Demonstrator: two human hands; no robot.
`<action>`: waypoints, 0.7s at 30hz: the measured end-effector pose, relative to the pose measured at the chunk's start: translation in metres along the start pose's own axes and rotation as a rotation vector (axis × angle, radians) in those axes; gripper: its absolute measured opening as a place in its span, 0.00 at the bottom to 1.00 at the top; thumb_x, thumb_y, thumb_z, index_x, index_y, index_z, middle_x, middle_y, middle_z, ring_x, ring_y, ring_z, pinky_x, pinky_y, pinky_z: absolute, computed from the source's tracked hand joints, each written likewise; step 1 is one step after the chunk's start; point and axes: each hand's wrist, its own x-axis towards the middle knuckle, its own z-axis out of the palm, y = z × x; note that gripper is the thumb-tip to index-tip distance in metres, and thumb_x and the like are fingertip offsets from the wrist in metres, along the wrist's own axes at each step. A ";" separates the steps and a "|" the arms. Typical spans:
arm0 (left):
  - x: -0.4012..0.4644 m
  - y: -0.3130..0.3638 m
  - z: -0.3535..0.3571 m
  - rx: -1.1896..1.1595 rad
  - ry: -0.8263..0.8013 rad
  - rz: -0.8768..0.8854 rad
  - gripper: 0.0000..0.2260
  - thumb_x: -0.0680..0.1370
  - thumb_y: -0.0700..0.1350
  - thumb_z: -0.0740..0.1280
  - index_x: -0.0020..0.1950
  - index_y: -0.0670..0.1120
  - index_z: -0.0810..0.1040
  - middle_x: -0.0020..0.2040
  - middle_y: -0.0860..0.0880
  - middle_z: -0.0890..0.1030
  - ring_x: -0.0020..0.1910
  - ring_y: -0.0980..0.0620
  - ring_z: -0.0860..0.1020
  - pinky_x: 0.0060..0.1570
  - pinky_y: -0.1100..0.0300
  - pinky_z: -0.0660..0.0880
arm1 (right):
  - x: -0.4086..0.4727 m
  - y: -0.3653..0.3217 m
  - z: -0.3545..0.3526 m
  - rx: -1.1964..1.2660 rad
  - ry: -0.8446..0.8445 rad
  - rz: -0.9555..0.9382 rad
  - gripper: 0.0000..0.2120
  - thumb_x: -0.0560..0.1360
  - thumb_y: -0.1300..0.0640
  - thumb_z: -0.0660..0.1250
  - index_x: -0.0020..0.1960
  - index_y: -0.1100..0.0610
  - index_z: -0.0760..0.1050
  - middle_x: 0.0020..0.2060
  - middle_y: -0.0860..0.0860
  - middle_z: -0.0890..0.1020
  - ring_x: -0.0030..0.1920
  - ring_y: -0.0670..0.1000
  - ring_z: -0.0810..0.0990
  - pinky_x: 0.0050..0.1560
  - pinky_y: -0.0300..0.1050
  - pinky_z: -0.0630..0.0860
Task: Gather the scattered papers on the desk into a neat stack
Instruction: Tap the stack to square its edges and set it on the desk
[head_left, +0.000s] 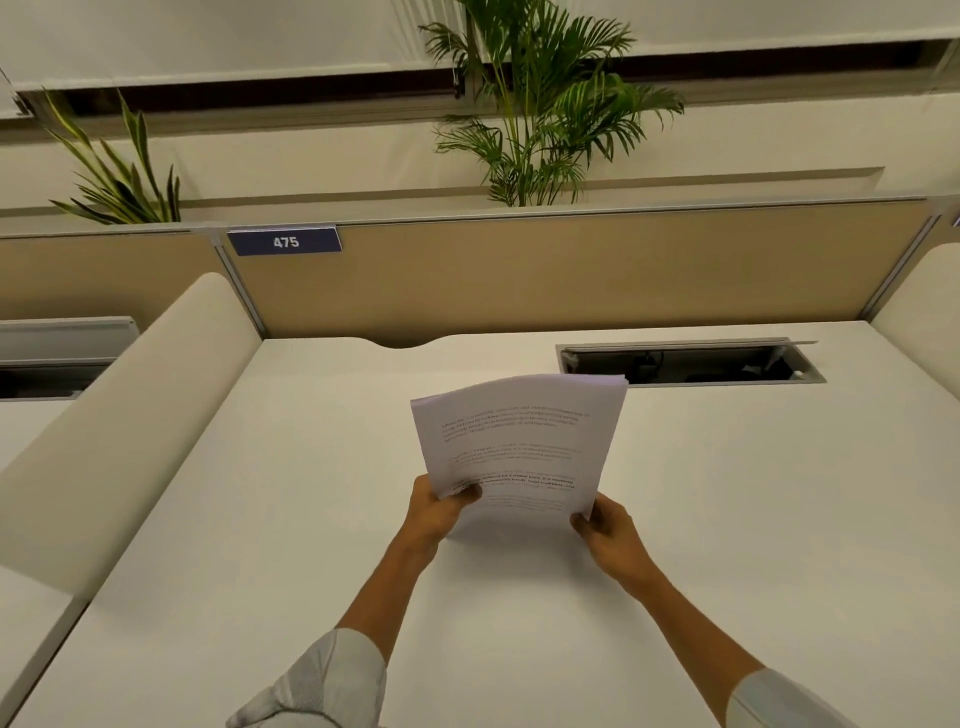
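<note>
Two hands hold a stack of papers (519, 441) upright above a white table (260, 519), near its middle. The left hand (439, 512) pinches the stack's lower left corner, thumb on the printed front sheet. The right hand (610, 535) pinches the lower right corner, its grip closed around the edge. The sheets sit nearly flush, their top edges bowing slightly away from the viewer. Lines of printed text cover the front page, too blurred to read. Grey sleeves (332, 680) show at both forearms. Behind the table stands a tan partition (571, 270) bearing a blue tag (284, 241) numbered 475. An open cable tray (691, 364) is set into the table's far right. Green plants (540, 104) rise behind the partition.
</note>
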 end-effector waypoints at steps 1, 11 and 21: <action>0.001 -0.002 0.002 -0.001 0.003 -0.014 0.18 0.72 0.30 0.71 0.54 0.50 0.79 0.53 0.48 0.83 0.53 0.48 0.80 0.46 0.61 0.80 | 0.001 -0.001 0.000 -0.020 -0.005 0.001 0.16 0.79 0.68 0.62 0.64 0.57 0.77 0.58 0.48 0.83 0.59 0.46 0.80 0.63 0.46 0.77; 0.009 -0.038 0.007 0.011 0.071 -0.147 0.17 0.73 0.31 0.69 0.60 0.44 0.78 0.57 0.42 0.81 0.58 0.40 0.78 0.56 0.48 0.77 | 0.004 0.008 0.003 -0.253 0.041 0.002 0.12 0.79 0.67 0.61 0.59 0.56 0.76 0.37 0.40 0.79 0.34 0.37 0.77 0.37 0.28 0.71; 0.043 -0.031 -0.007 0.015 0.058 -0.193 0.16 0.74 0.36 0.72 0.61 0.43 0.79 0.56 0.46 0.84 0.56 0.45 0.81 0.56 0.50 0.78 | 0.042 -0.006 -0.006 0.002 0.016 0.065 0.13 0.79 0.65 0.64 0.59 0.52 0.78 0.53 0.54 0.84 0.52 0.53 0.84 0.43 0.45 0.84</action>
